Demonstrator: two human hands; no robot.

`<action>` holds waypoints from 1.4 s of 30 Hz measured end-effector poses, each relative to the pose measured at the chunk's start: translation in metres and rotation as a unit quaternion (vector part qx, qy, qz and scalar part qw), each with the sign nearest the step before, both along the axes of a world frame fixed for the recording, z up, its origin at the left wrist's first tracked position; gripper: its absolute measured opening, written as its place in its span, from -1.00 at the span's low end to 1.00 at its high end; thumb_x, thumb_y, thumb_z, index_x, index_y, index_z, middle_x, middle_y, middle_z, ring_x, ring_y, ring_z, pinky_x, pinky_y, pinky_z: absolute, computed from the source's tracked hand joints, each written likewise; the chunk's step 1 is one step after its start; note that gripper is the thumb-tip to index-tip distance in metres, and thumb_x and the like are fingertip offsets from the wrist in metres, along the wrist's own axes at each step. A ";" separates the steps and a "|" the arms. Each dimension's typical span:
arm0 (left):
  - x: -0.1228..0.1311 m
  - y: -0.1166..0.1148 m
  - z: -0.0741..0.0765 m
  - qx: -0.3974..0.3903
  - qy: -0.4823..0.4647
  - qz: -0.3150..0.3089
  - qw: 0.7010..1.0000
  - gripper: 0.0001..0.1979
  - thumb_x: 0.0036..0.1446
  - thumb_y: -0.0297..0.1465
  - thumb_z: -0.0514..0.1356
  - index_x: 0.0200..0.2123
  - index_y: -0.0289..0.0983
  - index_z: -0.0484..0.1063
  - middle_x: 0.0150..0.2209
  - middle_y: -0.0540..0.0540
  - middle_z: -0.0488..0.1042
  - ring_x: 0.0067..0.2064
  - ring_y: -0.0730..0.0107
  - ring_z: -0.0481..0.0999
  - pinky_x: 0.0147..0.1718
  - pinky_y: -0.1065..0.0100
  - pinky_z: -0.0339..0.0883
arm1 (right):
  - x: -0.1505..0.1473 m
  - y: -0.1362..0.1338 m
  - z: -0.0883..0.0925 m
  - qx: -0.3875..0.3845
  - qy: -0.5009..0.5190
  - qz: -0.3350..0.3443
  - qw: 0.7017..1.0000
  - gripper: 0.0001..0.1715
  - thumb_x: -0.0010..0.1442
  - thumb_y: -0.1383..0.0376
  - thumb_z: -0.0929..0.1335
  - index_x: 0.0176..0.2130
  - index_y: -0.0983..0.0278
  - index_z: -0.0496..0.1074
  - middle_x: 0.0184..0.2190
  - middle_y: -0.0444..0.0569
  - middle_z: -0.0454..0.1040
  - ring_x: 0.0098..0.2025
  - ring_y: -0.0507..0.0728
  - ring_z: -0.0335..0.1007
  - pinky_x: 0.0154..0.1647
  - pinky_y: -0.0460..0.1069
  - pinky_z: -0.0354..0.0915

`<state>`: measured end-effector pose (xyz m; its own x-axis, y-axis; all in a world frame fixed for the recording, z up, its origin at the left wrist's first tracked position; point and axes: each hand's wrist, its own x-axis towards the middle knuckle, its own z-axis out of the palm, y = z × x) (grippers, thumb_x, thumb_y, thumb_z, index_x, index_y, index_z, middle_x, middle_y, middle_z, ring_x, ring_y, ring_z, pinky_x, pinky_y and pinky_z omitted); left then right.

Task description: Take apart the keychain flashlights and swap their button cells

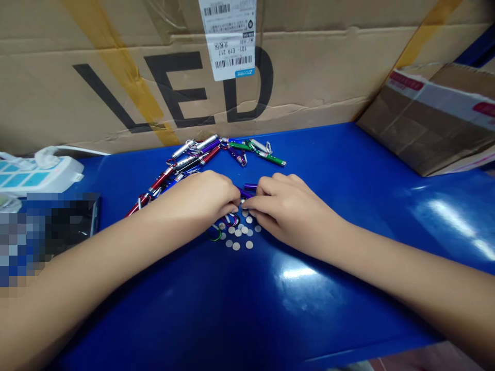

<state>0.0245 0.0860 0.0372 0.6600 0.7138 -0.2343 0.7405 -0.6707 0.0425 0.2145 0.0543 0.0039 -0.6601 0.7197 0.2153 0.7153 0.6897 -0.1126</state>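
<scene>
Two bare forearms, the left (116,252) from 8 o'clock and the right (406,273) from 4 o'clock, reach over a shiny blue bench (336,154) and meet near the centre. The left hand (222,195) is turned down with its fingers curled nearly closed; the right hand (288,203) faces it, thumb and forefinger drawn together. Their fingertips almost meet, which would suit fine work on something small. A purple tube (251,187) shows in the gap, its end against the right hand's knuckles, with another bit of purple by the left fingertips; what either hand grips is hidden, so I cannot tell. Just below the hands, at 6 to 7 o'clock, flat silver discs (237,233), perhaps button batteries, lie loosely spread, probably for easy picking up. A green clip (215,237) lies at their left edge. Small metal torches (211,155) with clips form a curve from 9 to 1 o'clock, seemingly kept out of the working spot while within reach. Farther out at 9 o'clock lie a dark phone (79,221), partly blurred, and a white power strip (65,172). A large carton marked LED (309,62) walls off 12 o'clock; a smaller box (410,118) stands at 2 o'clock.
</scene>
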 end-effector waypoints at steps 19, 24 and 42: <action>0.002 0.012 -0.003 0.036 -0.048 0.000 0.998 -0.80 0.15 -0.34 0.13 -0.27 -0.18 0.57 -0.32 -0.05 0.58 -0.27 0.30 0.52 -0.28 0.35 0.26 | 0.000 0.006 0.001 -0.018 -0.038 -0.031 0.999 -0.70 0.30 0.20 0.25 -0.23 0.21 0.56 -0.31 0.00 0.41 -0.26 0.15 0.21 -0.33 0.03 -0.09; 0.007 0.013 -0.005 0.016 -0.046 0.000 0.999 -0.82 0.13 -0.38 0.15 -0.31 -0.17 0.58 -0.35 -0.04 0.57 -0.29 0.32 0.51 -0.27 0.35 0.26 | -0.001 0.008 0.001 -0.029 -0.040 -0.038 0.998 -0.71 0.30 0.20 0.26 -0.22 0.22 0.55 -0.31 0.00 0.41 -0.24 0.16 0.25 -0.32 0.03 -0.07; 0.012 0.012 -0.002 0.027 -0.026 -0.013 0.999 -0.85 0.07 -0.43 0.13 -0.33 -0.23 0.51 -0.35 -0.04 0.52 -0.33 0.33 0.47 -0.37 0.36 0.23 | -0.006 0.009 -0.006 -0.021 0.036 -0.058 0.997 -0.77 0.21 0.15 0.35 -0.27 0.22 0.55 -0.35 -0.04 0.43 -0.24 0.15 0.27 -0.31 0.02 -0.08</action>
